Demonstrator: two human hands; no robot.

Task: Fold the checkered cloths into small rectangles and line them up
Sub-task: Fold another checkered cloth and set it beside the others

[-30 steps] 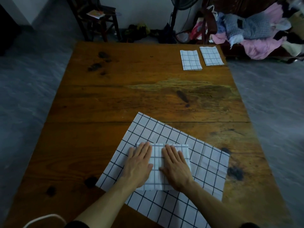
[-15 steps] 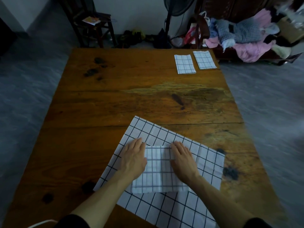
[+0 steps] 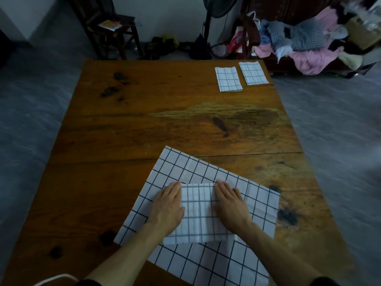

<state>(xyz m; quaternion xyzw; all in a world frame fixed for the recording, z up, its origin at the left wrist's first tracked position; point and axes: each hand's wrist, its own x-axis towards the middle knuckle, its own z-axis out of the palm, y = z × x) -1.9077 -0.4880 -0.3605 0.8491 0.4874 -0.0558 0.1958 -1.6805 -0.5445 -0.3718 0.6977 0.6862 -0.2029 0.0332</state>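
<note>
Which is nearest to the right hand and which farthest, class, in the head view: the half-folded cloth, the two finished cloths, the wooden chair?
1. Half-folded cloth: under the right hand.
2. Finished cloths: left one, right one, far right corner of the table; too close to rank.
3. Wooden chair: beyond the table, far left.

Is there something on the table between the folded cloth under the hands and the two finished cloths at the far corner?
Nothing visible. Between the folded cloth and the two finished cloths lies only bare table.

Readable text: none anywhere in view.
Paper on chair (image 3: 109, 25), upper left of frame: printed, but too blurred to read.
</note>
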